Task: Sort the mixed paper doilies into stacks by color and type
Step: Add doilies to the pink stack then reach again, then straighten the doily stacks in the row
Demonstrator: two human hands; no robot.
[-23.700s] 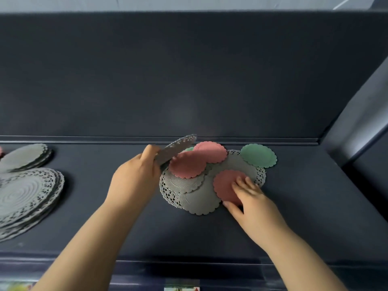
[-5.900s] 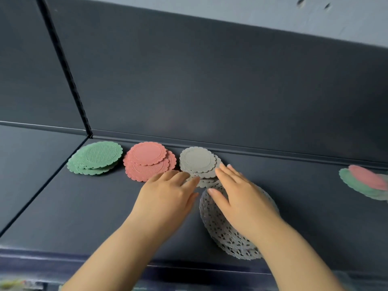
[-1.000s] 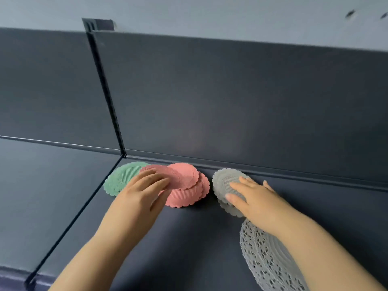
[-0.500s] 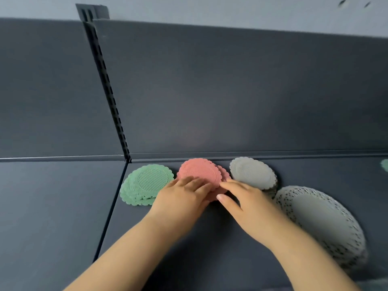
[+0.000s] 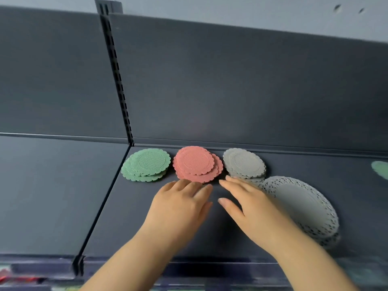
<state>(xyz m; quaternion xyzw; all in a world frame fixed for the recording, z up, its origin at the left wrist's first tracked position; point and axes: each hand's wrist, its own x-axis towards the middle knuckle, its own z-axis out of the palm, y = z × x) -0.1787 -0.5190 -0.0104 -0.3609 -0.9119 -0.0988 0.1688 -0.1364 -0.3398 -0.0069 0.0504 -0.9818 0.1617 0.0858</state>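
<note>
Three small stacks of scalloped doilies sit in a row at the far edge of the dark shelf [image 5: 63, 196], against the back panel [image 5: 241, 87]. The green stack [image 5: 147, 164] is on the left, the pink stack [image 5: 196, 163] is in the middle and the grey stack [image 5: 244, 162] is on the right, each just beside the next. Near and right of the grey stack lies a larger stack of white lace doilies [image 5: 304, 206]. A blurred green doily [image 5: 381, 169] shows at the right edge of the view.

The left hand [image 5: 180, 208] lies palm down, holding nothing. Its fingers [image 5: 184, 184] are straight and close together, with the tips at the near rim of the pink stack. The right hand [image 5: 249, 206] is also flat and holds nothing. Its thumb is spread away from the fingers [image 5: 231, 181], which reach to the near edge of the grey stack. The back of this hand covers the left rim of the lace doilies.

A slotted upright post [image 5: 117, 80] divides the back panel above the green stack.
</note>
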